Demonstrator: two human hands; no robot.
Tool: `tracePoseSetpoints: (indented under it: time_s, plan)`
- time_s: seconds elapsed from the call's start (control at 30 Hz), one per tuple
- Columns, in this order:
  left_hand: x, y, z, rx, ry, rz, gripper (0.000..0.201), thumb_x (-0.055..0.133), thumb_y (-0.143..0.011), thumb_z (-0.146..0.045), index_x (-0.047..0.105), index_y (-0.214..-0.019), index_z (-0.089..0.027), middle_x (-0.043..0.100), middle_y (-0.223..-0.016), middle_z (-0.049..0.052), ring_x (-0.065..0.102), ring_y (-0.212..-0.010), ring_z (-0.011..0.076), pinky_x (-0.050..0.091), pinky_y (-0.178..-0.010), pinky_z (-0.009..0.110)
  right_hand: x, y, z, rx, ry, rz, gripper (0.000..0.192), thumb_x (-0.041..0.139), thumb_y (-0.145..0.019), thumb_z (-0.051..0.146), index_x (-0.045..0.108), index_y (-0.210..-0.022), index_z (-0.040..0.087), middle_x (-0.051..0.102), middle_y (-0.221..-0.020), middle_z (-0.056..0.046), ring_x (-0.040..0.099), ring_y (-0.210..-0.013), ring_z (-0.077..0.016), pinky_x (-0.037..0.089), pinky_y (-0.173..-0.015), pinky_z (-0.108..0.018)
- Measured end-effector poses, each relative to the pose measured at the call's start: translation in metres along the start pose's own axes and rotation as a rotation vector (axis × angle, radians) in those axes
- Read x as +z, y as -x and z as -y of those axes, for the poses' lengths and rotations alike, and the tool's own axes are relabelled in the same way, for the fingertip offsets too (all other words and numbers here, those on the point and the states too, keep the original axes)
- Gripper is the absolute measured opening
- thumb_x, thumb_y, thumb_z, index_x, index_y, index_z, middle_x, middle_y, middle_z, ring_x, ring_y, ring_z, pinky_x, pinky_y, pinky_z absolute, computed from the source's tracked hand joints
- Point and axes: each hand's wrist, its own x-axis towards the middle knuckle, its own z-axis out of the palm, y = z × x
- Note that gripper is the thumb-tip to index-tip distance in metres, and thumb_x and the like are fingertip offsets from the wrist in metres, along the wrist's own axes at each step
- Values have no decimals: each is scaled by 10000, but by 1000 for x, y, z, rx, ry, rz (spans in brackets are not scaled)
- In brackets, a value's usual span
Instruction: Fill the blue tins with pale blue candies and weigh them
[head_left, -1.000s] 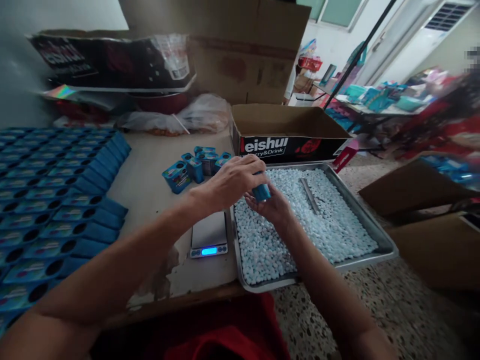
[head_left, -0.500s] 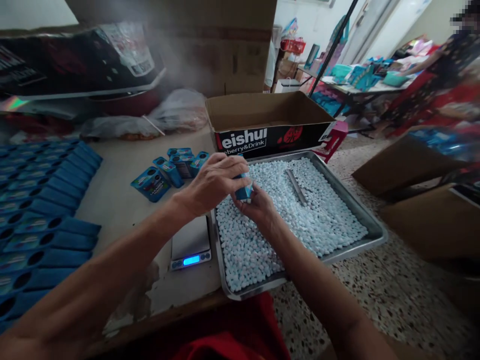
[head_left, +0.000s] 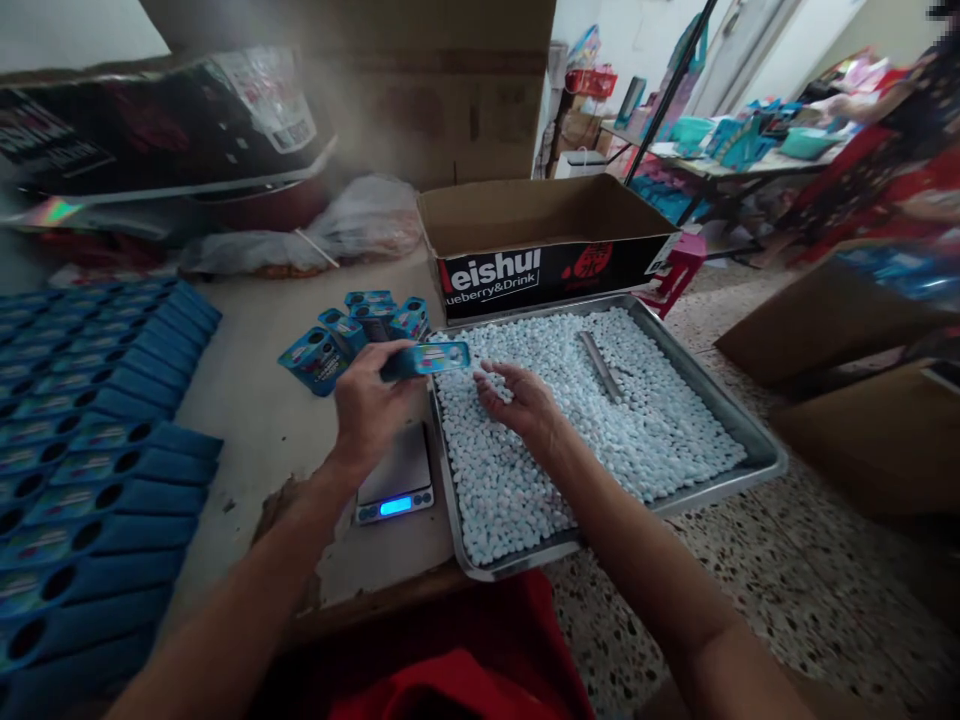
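Note:
My left hand (head_left: 367, 405) is closed around a small blue box (head_left: 433, 360), tipped so that its printed top faces me and its end reaches over the tray's left side. Just right of the box, my right hand (head_left: 525, 402) hovers above small white and pale blue candies (head_left: 510, 500), its fingers loosely curled and apart, with nothing visible in them. The candies fill a shallow metal tray (head_left: 765, 462). Below my left hand sits a digital scale (head_left: 394, 490) with a lit blue display. Several blue boxes (head_left: 315, 360) stand behind that hand.
Rows of blue boxes (head_left: 97, 480) cover the table's left side. A metal strip (head_left: 600, 366) lies on the candies. Behind the tray stands an open carton (head_left: 555, 270). More cartons (head_left: 862, 440) are on the floor at right, and a person (head_left: 885, 150) is by a far table.
My hands have separated. The left has drawn the blue box leftward and tilted it over; the right has let go of the box and stays above the candies.

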Motion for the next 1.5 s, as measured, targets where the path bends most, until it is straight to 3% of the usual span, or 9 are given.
tracePoseSetpoints:
  time_s: [0.13, 0.33, 0.53, 0.73, 0.8, 0.97, 1.17, 1.3, 1.5]
  plan:
    - [-39, 56, 15, -394, 311, -16, 515, 845, -758, -393, 639, -1184, -190, 750, -1149, 73, 719, -1062, 253, 564, -1007, 420, 7, 11, 1, 20, 91, 17, 81, 642, -913, 160, 564, -918, 181, 515, -600, 60, 355, -395, -33, 232, -317, -95]
    - [-57, 107, 27, -625, 396, 137, 416, 808, -791, -373, 584, -1126, -275, 759, -1097, -6, 731, -1057, 251, 596, -956, 441, 13, 16, -5, -104, 342, 20, 204, 815, -801, 241, 642, -868, 156, 608, -678, 6, 432, -474, -38, 286, -357, -106]
    - [-85, 118, 43, -470, 383, 45, 636, 855, -701, -356, 556, -1255, -267, 700, -1287, 69, 663, -1258, 252, 529, -1099, 437, 9, 33, 2, -156, 451, -11, 266, 831, -683, 171, 656, -882, 187, 660, -771, 1, 489, -557, -64, 397, -465, -159]
    - [-130, 139, 54, -519, 294, -51, 529, 808, -792, -383, 617, -1263, -234, 747, -1080, 58, 738, -1036, 228, 580, -1027, 428, 11, 58, 15, -462, 1357, -11, 231, 798, -784, 400, 768, -882, 193, 764, -884, -49, 670, -889, -193, 499, -831, -324]
    - [-135, 146, 58, -526, 308, -95, 526, 808, -801, -362, 616, -1278, -250, 745, -1065, 41, 739, -1013, 211, 588, -1012, 400, 14, 62, 20, -504, 1515, -20, 217, 770, -807, 388, 791, -920, 204, 767, -895, -42, 651, -879, -184, 489, -824, -319]
    - [-141, 149, 66, -499, 277, -78, 510, 794, -818, -352, 627, -1290, -257, 742, -1068, 34, 730, -1018, 196, 579, -1029, 382, 30, 61, 30, -289, 1048, -207, 208, 773, -809, 280, 734, -982, 170, 674, -758, -25, 492, -573, -93, 406, -488, -201]
    - [-148, 147, 81, -513, 277, -96, 475, 785, -814, -367, 651, -1255, -253, 740, -1089, 45, 731, -1002, 219, 578, -1044, 427, 39, 52, 13, -43, 553, -309, 213, 644, -812, 44, 585, -914, 222, 618, -793, -11, 554, -592, -96, 541, -469, -173]
    - [-148, 149, 89, -538, 334, -77, 508, 799, -799, -379, 647, -1263, -235, 743, -1077, 51, 729, -1020, 219, 579, -1041, 415, 37, 51, -4, -73, 556, -316, 256, 665, -801, 12, 631, -955, 213, 648, -802, -11, 593, -609, -88, 560, -488, -148]
    - [-137, 138, 80, -519, 356, 4, 479, 802, -804, -330, 654, -1250, -237, 736, -1084, 51, 726, -1033, 225, 586, -1029, 424, 76, 61, -20, -83, 917, -36, 202, 774, -854, 197, 741, -1048, 152, 712, -807, -35, 596, -620, -82, 533, -547, -169]
